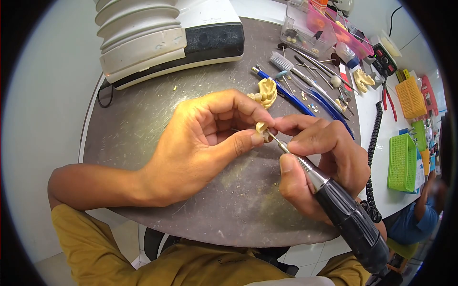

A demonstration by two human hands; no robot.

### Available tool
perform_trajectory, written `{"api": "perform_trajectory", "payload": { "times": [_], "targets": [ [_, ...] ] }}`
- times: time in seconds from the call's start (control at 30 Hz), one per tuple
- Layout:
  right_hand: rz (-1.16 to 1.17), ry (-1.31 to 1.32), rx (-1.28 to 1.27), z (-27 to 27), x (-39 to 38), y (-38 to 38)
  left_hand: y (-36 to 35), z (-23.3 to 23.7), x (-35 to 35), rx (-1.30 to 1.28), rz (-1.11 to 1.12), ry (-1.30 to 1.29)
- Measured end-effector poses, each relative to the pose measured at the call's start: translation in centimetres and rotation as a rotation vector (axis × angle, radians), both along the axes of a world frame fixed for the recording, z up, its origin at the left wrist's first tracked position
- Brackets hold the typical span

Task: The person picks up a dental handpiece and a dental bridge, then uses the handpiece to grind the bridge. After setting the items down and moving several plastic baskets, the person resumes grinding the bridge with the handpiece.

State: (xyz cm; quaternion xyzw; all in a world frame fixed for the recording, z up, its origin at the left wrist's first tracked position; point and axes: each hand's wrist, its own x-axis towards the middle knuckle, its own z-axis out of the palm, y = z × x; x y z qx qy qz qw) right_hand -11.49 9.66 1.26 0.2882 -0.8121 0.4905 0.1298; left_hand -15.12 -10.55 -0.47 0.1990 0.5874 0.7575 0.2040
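Between the thumb and fingertips of my left hand (210, 138) is a small cream-coloured dental piece (261, 127). My right hand (329, 159) is wrapped round a black and silver rotary handpiece (341, 207), held like a pen. The thin metal tip of the handpiece points up and left and meets the dental piece, or comes very close to it. Both hands are near each other above the grey work surface (238, 190). Behind my left fingers lies a yellowish dental model (267, 92). My fingertips partly hide the small piece.
A machine with a ribbed hose (214, 40) stands at the back left. Brushes, blue-handled tools (291, 97) and burs lie at the back right, beside a clear box (307, 31). A coiled black cord (373, 157) and green basket (402, 162) are right. Another person (420, 219) sits at far right.
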Motion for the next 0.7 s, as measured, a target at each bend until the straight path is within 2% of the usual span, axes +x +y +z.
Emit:
{"api": "perform_trajectory", "payload": {
  "times": [0.7],
  "targets": [
    [0.010, 0.026, -0.014, 0.03, -0.19, 0.10, -0.04, -0.07, 0.03, -0.009, -0.018, -0.002]
  ]
}}
